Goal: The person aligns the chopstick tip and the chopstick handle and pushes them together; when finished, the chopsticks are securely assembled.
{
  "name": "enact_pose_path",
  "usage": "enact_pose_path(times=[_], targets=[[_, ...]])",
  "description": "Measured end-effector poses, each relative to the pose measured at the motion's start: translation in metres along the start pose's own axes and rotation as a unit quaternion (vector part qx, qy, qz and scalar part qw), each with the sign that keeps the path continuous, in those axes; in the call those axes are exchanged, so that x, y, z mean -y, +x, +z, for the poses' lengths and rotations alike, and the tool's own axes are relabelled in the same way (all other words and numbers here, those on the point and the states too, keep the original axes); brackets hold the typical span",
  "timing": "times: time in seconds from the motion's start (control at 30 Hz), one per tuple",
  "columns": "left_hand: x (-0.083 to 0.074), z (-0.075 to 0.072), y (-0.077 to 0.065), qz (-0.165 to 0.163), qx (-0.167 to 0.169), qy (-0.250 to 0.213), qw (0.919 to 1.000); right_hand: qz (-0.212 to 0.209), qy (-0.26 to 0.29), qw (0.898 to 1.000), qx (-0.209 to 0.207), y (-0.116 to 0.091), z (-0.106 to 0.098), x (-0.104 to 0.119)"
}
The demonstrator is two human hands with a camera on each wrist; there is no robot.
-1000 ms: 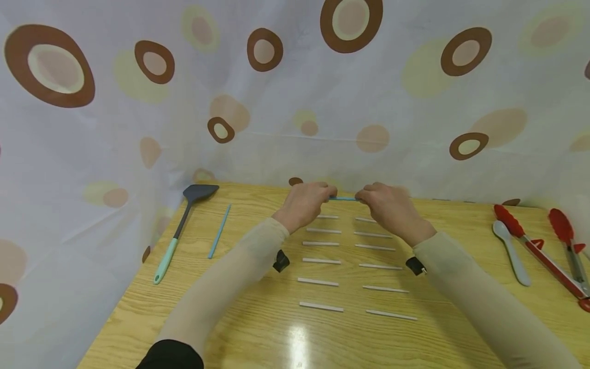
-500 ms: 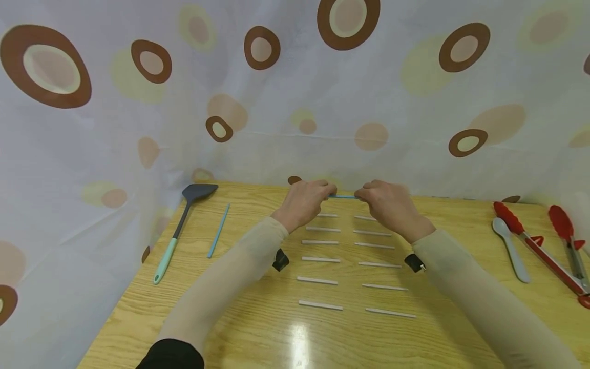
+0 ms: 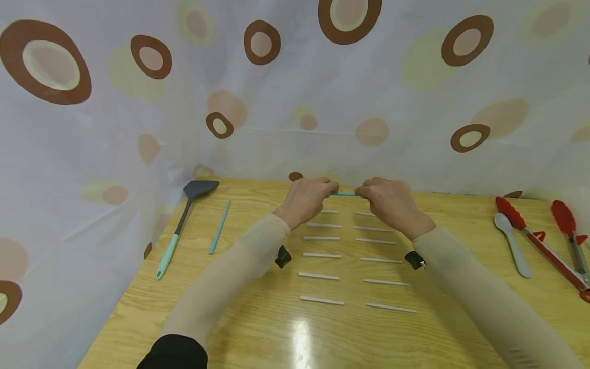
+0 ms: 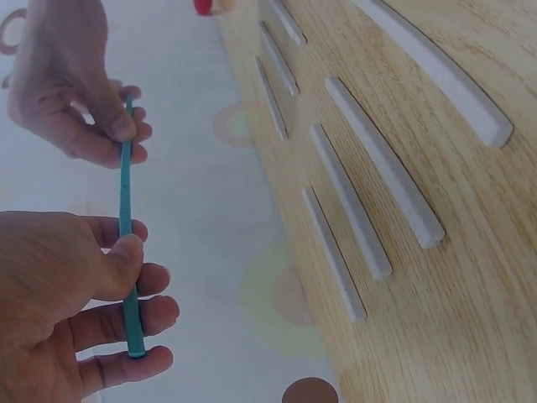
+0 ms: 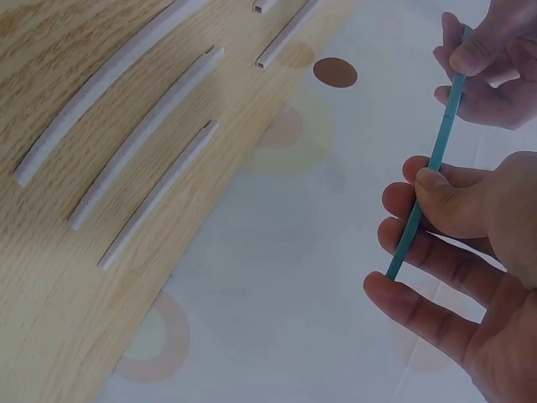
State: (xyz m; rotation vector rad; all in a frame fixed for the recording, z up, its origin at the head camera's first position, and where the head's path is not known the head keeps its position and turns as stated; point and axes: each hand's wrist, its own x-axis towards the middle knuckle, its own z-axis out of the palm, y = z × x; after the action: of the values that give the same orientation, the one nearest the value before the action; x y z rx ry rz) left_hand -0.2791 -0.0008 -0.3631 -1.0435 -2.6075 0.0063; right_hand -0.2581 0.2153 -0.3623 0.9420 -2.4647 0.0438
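My left hand (image 3: 306,201) and right hand (image 3: 389,205) hold a thin teal-blue stick (image 3: 344,193) level between them, near the far edge of the table. In the left wrist view, the left thumb presses the stick (image 4: 125,197) against the fingers. The right wrist view has the right hand (image 5: 495,243) pinching the stick's other part (image 5: 442,138) the same way. Two columns of short white sticks lie on the table below the hands, with a left-column stick (image 3: 321,255) and a right-column stick (image 3: 380,260) among them.
A second blue stick (image 3: 220,227) lies left of the left arm, beside a dark spatula (image 3: 170,251) with a mint handle. At the right are a pale grey-blue spoon (image 3: 513,248) and red-tipped tongs (image 3: 548,259). A patterned curtain (image 3: 286,102) hangs behind the wooden table (image 3: 258,328).
Both hands keep holding the blue stick in nearly the same place. Only the head view shifts slightly, and the things on the table stay where they were.
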Motion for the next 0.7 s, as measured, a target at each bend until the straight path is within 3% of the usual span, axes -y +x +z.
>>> enact_pose_path(times=[0.7], targets=[[-0.001, -0.0035, -0.0034, 0.016, 0.011, 0.005, 0.9998, -0.01, 0.004, 1.0, -0.012, -0.0014, 0.0009, 0.0058]])
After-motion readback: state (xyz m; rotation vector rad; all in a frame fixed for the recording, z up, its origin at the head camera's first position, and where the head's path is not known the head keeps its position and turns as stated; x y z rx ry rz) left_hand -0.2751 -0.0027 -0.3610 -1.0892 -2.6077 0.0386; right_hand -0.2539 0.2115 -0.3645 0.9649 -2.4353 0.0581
